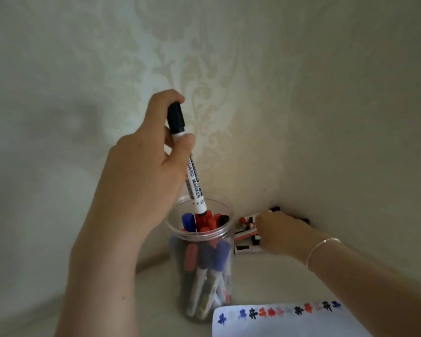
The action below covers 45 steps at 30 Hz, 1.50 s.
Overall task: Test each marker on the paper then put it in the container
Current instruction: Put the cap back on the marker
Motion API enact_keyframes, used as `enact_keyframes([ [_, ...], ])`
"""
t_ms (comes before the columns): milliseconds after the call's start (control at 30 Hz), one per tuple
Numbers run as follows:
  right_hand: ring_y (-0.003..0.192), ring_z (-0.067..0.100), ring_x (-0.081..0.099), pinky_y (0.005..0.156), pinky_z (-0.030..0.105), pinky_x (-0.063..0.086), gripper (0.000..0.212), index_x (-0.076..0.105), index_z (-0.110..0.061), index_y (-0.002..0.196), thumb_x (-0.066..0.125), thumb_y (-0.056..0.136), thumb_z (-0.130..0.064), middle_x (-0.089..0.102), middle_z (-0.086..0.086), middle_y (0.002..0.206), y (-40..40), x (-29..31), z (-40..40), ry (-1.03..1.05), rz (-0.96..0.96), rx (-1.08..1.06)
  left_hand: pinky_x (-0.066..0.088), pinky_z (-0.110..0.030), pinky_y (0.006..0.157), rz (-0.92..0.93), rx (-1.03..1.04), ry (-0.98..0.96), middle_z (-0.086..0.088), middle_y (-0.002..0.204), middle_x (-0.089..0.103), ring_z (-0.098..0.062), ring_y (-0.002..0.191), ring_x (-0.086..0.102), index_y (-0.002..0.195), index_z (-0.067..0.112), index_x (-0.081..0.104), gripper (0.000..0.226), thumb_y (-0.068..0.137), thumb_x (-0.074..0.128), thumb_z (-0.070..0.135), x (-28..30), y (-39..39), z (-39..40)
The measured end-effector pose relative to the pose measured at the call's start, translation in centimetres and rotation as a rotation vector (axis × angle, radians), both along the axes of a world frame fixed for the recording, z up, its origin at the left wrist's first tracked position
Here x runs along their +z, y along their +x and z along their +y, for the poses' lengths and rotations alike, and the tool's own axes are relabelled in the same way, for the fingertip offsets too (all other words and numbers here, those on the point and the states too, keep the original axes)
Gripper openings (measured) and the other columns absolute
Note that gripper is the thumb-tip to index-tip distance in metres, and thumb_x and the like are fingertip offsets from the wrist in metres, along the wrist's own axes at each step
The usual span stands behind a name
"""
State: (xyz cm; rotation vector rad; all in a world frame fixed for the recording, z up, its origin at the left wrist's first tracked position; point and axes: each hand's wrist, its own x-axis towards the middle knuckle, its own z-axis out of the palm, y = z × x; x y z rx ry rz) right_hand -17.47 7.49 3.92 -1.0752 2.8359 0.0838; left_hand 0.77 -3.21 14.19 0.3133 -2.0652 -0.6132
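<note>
The clear plastic container (201, 261) stood on the pale surface (265, 276) in the corner formed by the patterned wallpaper (204, 57), and everything else lay around it. Directly above its open mouth, the left hand (144, 166) pinched a black-capped whiteboard marker (187, 161) between thumb and fingers, the index finger curled over the cap at the top. The marker hung nearly upright, cap upward, its lower end already past the container's rim and touching the red caps of the markers inside (204, 254). Those stored markers, with blue, red and black caps, filled the container loosely, leaning at mixed angles.

Just to the right of the container, against the wall, lay a pile of loose markers (247, 235). The right hand (281, 233), with a thin bracelet (320, 249) at the wrist, rested on that pile; its fingers were bent down over the markers, but whether they gripped one could not be told.

In front of the container and to its right lay the white paper (277, 324), carrying a row of blue, black and red test marks (281, 311) along its far edge.
</note>
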Motion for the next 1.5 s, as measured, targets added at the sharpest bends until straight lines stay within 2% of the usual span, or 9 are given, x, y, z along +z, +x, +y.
enact_keyframes([
  [67,0.116,0.03,0.056,0.098,0.04,0.047,0.035,0.048,-0.008,0.127,0.043,0.093,-0.009,0.056,0.013,0.129,-0.3,-1.9,-0.7,0.049,-0.02,-0.028,0.055,-0.043,0.065,-0.073,-0.023,-0.019,0.008,0.085,0.067,-0.017,0.059,0.067,0.12,0.044,0.036,0.031,0.094,0.048,0.032,-0.2,-0.1,-0.4],
  [333,0.114,0.024,0.058,0.092,0.036,0.05,0.037,0.051,-0.018,0.127,0.05,0.092,-0.009,0.058,0.005,0.126,0.1,-5.4,-1.7,0.061,0.049,0.049,0.058,-0.038,0.06,-0.271,-0.157,-0.029,0.007,0.088,0.065,-0.012,0.057,0.068,0.113,0.04,0.037,0.031,0.092,0.057,0.029,-1.2,-1.3,-1.5],
  [533,0.125,0.025,0.049,0.095,0.036,0.048,0.046,0.036,-0.017,0.139,0.047,0.095,-0.012,0.044,0.007,0.14,-0.4,-6.1,-1.7,-0.031,0.208,0.033,0.056,-0.038,0.07,-0.321,-0.146,-0.12,0.01,0.092,0.064,-0.011,0.064,0.067,0.107,0.042,0.035,0.033,0.089,0.061,0.033,-2.0,-2.7,-1.6],
  [800,0.117,0.027,0.055,0.092,0.037,0.05,0.037,0.048,-0.014,0.132,0.047,0.095,-0.009,0.053,0.01,0.132,-1.1,-6.6,-2.2,0.04,0.29,0.154,0.046,-0.018,0.067,-0.587,-0.158,-0.072,0.015,0.098,0.064,-0.008,0.088,0.06,0.089,0.034,0.061,0.017,0.076,0.072,0.033,-2.9,-3.8,-1.3],
  [1000,0.114,0.028,0.057,0.091,0.037,0.049,0.036,0.051,-0.013,0.128,0.051,0.092,-0.013,0.055,0.01,0.129,-1.8,-6.0,-2.0,0.01,0.232,0.157,0.038,-0.016,0.058,-0.539,-0.131,-0.018,0.015,0.087,0.064,-0.002,0.077,0.059,0.075,0.03,0.062,0.015,0.073,0.077,0.028,-2.5,-3.2,-1.6],
  [1100,0.108,0.03,0.058,0.087,0.035,0.049,0.027,0.051,-0.011,0.116,0.053,0.09,-0.017,0.057,0.012,0.122,-2.0,-4.8,-2.0,-0.174,0.096,0.1,0.042,-0.014,0.052,-0.655,-0.103,-0.07,0.01,0.075,0.067,-0.006,0.071,0.062,0.065,0.028,0.068,0.011,0.072,0.076,0.025,-2.8,-3.7,-1.0],
  [1200,0.084,0.022,0.056,0.067,0.03,0.044,0.019,0.048,-0.017,0.089,0.065,0.083,-0.021,0.059,0.007,0.099,-2.4,-3.4,-1.8,-0.437,0.003,0.068,0.038,-0.008,0.041,-0.755,-0.121,-0.095,0.004,0.064,0.066,-0.013,0.067,0.065,0.069,0.025,0.075,0.008,0.075,0.072,0.021,-3.4,-4.4,-0.6],
  [1333,0.051,0.015,0.049,0.044,0.021,0.039,0.01,0.055,-0.01,0.084,0.065,0.084,-0.01,0.056,0.006,0.066,-2.3,-1.8,-1.5,-0.955,-0.466,-0.185,0.038,-0.011,0.043,-0.748,-0.123,-0.091,0.006,0.059,0.062,-0.008,0.06,0.06,0.059,0.022,0.067,0.025,0.084,0.062,0.024,-3.4,-4.4,-1.1],
  [1500,0.046,0.015,0.039,0.052,0.029,0.035,0.019,0.05,-0.011,0.068,0.059,0.083,-0.006,0.041,0.001,0.053,-0.9,1.5,-0.7,-1.578,-0.959,-0.399,0.049,-0.019,0.07,-0.331,-0.123,-0.061,0.011,0.087,0.064,-0.002,0.077,0.061,0.092,0.024,0.07,0.016,0.092,0.057,0.033,-2.5,-4.4,-0.1],
])
